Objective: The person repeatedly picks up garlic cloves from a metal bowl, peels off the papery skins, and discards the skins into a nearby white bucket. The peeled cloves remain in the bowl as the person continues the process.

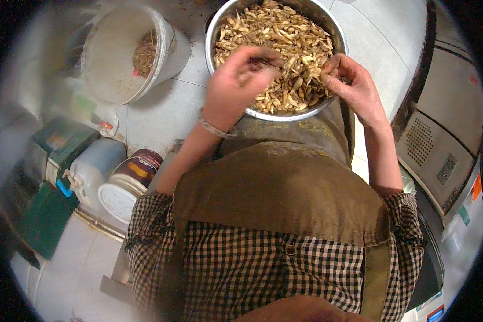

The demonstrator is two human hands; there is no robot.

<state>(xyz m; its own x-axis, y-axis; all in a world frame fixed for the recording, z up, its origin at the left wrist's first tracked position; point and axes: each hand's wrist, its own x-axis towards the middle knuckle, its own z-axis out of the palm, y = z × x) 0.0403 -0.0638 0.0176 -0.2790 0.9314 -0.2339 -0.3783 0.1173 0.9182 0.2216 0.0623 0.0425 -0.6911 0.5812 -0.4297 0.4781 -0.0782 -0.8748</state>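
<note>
A round stainless steel basin (268,115) stands before me, heaped with small yellow-brown plant pieces (277,30), slender and bulb-like with thin root threads. Over the basin's left half is my left hand (238,82), blurred, its fingers curled inward. Dark bits show at its fingertips, but whether it grips anything is unclear. At the basin's right rim, my right hand (356,84) pinches a small pale cluster of the plant pieces (316,71) between thumb and fingers, just above the heap. The two hands are apart.
A white plastic bucket (177,54) with brown plant debris (145,54) inside stands left of the basin. Further down-left are a translucent jerrycan (100,163), a labelled tub (139,169) and a green box (50,221). A grey panelled cabinet (434,133) stands right.
</note>
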